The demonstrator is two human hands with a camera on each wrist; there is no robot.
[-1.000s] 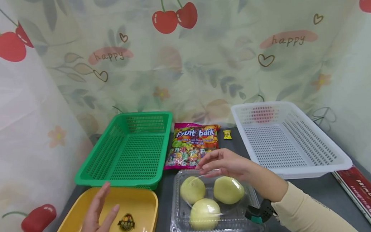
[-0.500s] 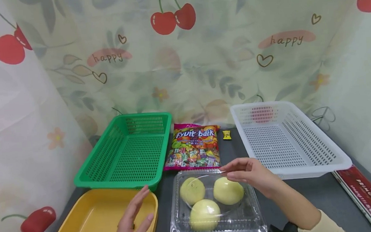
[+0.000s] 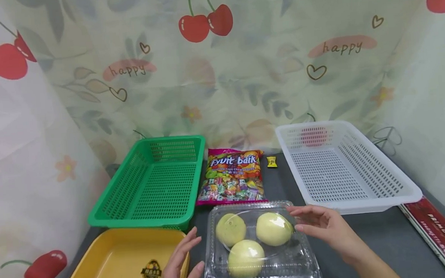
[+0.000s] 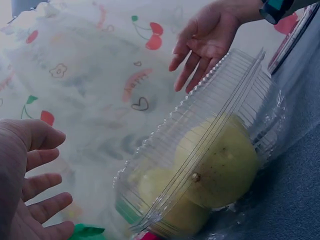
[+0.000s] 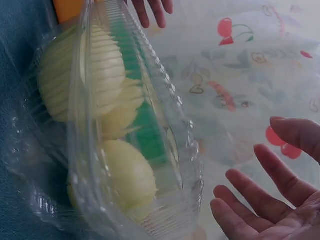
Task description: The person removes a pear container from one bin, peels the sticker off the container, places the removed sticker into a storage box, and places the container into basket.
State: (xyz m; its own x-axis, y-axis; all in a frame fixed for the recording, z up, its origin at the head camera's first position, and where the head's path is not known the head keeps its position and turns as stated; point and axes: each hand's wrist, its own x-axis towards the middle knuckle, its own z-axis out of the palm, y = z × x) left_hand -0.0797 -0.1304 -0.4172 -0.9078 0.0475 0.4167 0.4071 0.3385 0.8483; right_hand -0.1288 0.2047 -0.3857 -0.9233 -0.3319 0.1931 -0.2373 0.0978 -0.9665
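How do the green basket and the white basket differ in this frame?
The green basket stands at the left, behind the yellow tray; the white basket stands at the right, beside the red box. The white basket looks wider than the green one. The bag of sweets lies between them, touching neither. Both are perforated plastic, rectangular and hold nothing.

Light: bright, even, diffuse; shadows faint.
Glare: white highlights on the clear plastic box (image 3: 260,244) lid and the yellow tray (image 3: 115,267).
Distortion: wide-angle bending at the head view's edges.
Focus: head view sharp; wrist views soft, the near fingers (image 5: 260,200) and the curtain (image 4: 100,75) hazy.
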